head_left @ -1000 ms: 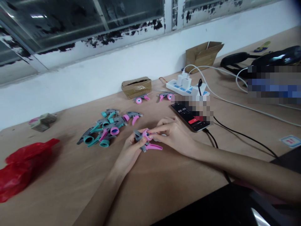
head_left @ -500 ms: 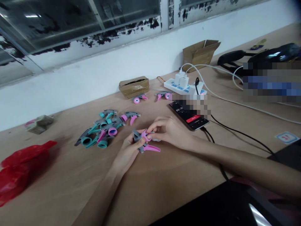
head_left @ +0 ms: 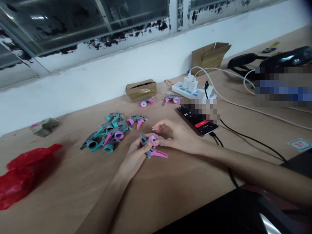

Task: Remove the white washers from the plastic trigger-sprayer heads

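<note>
My left hand [head_left: 135, 156] is wrapped round a grey spray-trigger head with a pink trigger and pink collar [head_left: 151, 146], holding it just above the wooden table [head_left: 73, 182]. My right hand [head_left: 176, 136] meets it from the right, thumb and fingertips pinching the pink collar end, index finger lifted. A heap of several similar grey trigger heads with teal and pink parts [head_left: 109, 133] lies just left of my hands. Two more pink-collared heads [head_left: 146, 102] [head_left: 172, 98] lie further back.
A phone [head_left: 196, 119] with a running timer lies right of my hands, its black cable trailing toward me. Behind it is a white power strip [head_left: 192, 89] with chargers. Two cardboard boxes [head_left: 141, 89] [head_left: 209, 55], a red plastic bag [head_left: 21, 175] and a black object at the near right edge are also there.
My right fingers have shifted on the pink collar, the index finger lifting off. The trigger head stays in my left hand at about the same spot.
</note>
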Demonstrator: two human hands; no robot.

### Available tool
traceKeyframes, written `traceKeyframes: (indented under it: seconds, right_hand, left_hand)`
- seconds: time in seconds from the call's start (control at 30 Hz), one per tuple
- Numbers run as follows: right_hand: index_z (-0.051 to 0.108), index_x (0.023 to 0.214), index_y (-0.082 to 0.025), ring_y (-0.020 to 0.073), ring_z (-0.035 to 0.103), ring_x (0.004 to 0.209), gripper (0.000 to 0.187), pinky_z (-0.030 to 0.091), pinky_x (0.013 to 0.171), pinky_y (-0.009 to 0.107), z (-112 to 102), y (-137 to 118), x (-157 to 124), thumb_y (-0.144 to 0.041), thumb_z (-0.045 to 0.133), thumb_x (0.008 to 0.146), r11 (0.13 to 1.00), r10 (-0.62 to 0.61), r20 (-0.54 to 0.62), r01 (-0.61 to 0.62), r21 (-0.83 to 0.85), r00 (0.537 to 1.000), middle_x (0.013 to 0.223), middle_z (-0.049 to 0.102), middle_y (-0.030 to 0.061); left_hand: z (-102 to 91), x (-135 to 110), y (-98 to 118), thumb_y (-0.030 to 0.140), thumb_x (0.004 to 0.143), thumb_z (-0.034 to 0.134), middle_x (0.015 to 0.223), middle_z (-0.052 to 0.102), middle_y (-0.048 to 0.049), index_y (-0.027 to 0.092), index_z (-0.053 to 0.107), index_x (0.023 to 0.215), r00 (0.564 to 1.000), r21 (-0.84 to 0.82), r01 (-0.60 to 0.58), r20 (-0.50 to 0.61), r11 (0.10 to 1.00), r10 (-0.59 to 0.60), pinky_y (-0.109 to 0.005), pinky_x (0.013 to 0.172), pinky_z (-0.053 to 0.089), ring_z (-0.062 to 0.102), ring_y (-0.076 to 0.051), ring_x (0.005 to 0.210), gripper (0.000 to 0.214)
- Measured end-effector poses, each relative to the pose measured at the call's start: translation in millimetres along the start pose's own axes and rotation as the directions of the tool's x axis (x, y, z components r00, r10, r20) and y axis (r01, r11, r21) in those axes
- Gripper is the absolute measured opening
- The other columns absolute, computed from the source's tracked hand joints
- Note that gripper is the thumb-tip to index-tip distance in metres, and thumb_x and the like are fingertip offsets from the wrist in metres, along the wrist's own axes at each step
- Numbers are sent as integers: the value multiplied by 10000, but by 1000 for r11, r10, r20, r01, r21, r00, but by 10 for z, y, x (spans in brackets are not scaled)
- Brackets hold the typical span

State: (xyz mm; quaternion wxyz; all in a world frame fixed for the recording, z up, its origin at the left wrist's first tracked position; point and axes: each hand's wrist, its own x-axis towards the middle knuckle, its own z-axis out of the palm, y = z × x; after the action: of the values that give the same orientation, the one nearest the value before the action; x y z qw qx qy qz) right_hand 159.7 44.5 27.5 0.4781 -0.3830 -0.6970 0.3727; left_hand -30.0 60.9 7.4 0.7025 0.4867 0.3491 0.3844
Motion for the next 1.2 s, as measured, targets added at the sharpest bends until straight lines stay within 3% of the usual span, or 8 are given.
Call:
traceKeyframes:
  seconds: [0.13,0.3,0.4,0.57,0.77,1.0,1.2]
  right_hand:
    - [521,1067,-208,171,570,1069,362,460,932,365,19,115,4,-195,675,739,979,-21,100,0,202,995,1126,588,56]
    - [497,1126,-216,191,554,1105,457,451,940,401,31,178,3,-171,695,716,961,1,168,-47,272,986,1169,578,70]
    - [500,1106,-210,190,561,1100,435,448,941,399,39,155,-9,-127,670,714,967,13,170,-56,249,985,1154,590,68]
    - [498,1087,-194,175,579,1078,409,457,947,370,36,88,-29,-138,657,715,983,-55,148,28,184,987,1129,602,68]
    - [496,1108,-193,173,602,1042,434,488,909,342,59,28,-66,-100,618,702,993,-115,84,113,26,990,1112,619,66]
    - [452,1137,-188,174,604,1044,469,494,899,336,72,30,-59,-107,609,702,994,-111,86,109,25,990,1122,619,85]
    - [485,1060,-192,173,625,970,373,514,822,315,100,-11,-74,-103,578,709,995,-95,49,97,-39,994,1056,636,56]
  left_hand:
    - [18,-7,1,280,739,705,980,645,-77,163,649,1028,1000,41,10,16,999,-10,-302,850,449,578,-196,951,317]
    - [17,-11,-17,291,713,728,915,637,-46,166,657,946,1000,105,-2,24,994,-1,-270,798,442,572,-160,866,274]
    - [9,-8,-19,296,704,732,841,617,-27,163,651,908,999,132,-5,40,991,0,-258,754,437,554,-141,793,257]
    - [3,-1,-10,293,728,710,861,610,-29,168,642,946,997,178,-9,79,984,-5,-245,729,432,548,-142,801,260]
    - [10,14,-30,265,724,715,945,633,-31,187,647,987,1000,150,-17,21,988,14,-245,754,446,572,-137,826,282]
    - [14,15,-31,267,742,701,922,630,-35,176,652,979,1000,144,1,18,990,-3,-250,759,456,572,-138,841,259]
    - [15,14,-39,275,728,707,867,620,-32,169,639,980,1000,176,0,-16,984,2,-266,749,457,572,-148,807,281]
